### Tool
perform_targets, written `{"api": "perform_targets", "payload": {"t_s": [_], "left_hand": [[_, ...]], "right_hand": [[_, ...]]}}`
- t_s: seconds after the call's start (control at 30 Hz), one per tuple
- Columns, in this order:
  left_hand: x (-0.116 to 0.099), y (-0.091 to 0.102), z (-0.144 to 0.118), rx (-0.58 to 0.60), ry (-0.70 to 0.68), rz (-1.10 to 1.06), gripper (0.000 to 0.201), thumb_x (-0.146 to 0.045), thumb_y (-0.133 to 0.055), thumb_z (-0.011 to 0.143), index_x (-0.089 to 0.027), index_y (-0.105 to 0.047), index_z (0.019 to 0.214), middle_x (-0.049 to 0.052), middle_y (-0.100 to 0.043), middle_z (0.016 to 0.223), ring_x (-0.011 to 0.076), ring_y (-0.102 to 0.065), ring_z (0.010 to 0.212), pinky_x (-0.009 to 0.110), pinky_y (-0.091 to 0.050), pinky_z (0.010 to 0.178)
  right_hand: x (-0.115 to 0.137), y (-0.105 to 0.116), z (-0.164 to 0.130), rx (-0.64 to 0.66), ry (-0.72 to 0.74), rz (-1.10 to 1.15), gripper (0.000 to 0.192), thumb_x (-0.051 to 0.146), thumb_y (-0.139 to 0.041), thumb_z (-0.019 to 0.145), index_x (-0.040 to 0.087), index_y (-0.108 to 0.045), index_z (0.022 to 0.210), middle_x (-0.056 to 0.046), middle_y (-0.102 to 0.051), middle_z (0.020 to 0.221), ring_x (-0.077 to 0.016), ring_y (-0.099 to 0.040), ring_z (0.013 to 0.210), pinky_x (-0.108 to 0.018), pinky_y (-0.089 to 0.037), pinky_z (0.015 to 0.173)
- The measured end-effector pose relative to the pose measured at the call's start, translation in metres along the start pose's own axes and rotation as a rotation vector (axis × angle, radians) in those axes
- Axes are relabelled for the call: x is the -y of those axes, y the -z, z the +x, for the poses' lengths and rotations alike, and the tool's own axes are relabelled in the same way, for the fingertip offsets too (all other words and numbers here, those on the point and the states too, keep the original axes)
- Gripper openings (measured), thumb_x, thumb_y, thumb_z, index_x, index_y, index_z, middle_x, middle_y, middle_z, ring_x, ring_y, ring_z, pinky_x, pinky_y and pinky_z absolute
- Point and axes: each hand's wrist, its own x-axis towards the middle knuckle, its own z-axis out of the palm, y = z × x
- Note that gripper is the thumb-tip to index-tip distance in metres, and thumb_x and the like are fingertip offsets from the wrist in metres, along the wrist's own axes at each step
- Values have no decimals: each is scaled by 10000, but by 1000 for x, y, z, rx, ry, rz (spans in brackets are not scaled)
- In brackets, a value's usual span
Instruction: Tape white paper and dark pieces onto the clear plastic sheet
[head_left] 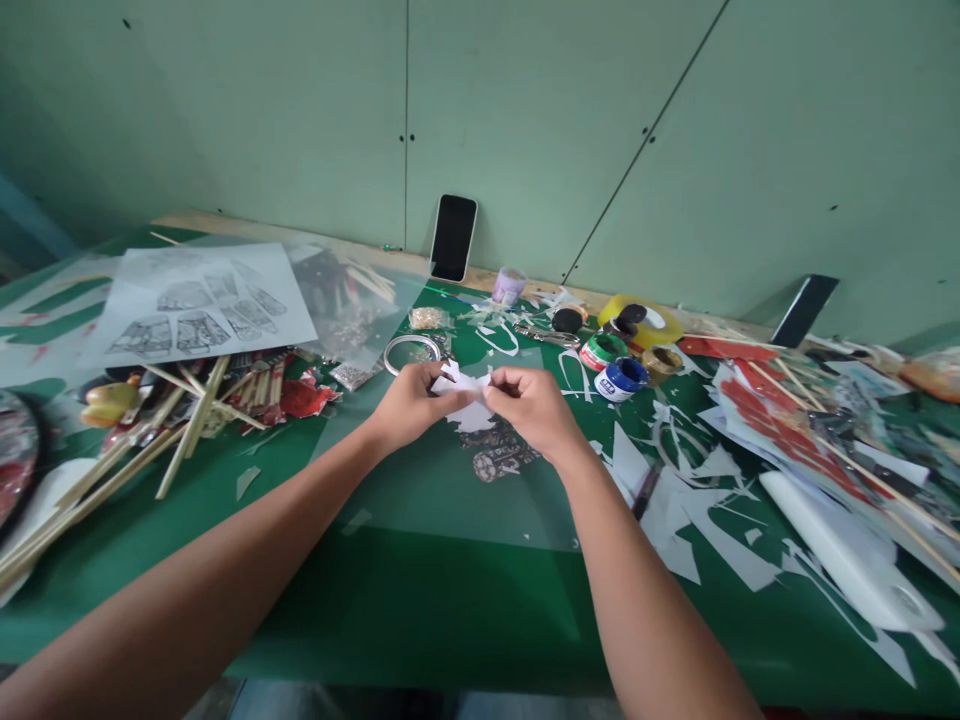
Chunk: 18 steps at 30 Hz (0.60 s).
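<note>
Wooden sticks (193,425) lie piled at 9 o'clock, w/ a printed sheet (214,300) of dark panel designs at 10. Nr centre, hub of the clock, the L hand (409,405) pinches the L side of a small white paper cutout (471,414), fingers closed tight on it. A phone (454,237) leans on the wall (300,120) at 12. The cutout is held over the green tabletop (420,600); a dark-patterned piece (496,461) lies at 5 on a clear sheet (450,510). The R hand (529,405), just at 3, grips the cutout's R side betw. thumb & fingers. Farther R: blue jar (621,380) at 3, paper scraps (724,542) approx. 4, dark slab (805,312) propped betw. 2 & 3, long white implement (847,550) at 4.
</note>
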Motion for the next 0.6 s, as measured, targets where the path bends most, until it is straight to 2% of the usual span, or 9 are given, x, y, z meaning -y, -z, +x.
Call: {"api": "perform_targets", "payload": {"t_s": [0.23, 0.6], "left_hand": [[2, 2, 0, -21, 16, 18, 275, -377, -742, 643, -143, -598, 650, -18, -521, 553, 86, -435, 498, 225, -329, 498], [2, 1, 0, -14, 38, -70, 257, -352, -760, 626, -136, -639, 694, 4, -600, 618, 109, -519, 547, 239, -400, 542]], "right_hand": [[3, 1, -1, 45, 19, 20, 242, 370, -609, 753, 183, -520, 627, 46, -410, 573, -87, -335, 554, -249, -247, 524], [-4, -2, 1, 14, -8, 20, 172, 317, -600, 719, 189, -518, 637, 48, -407, 575, -88, -320, 546, -249, -252, 519]]}}
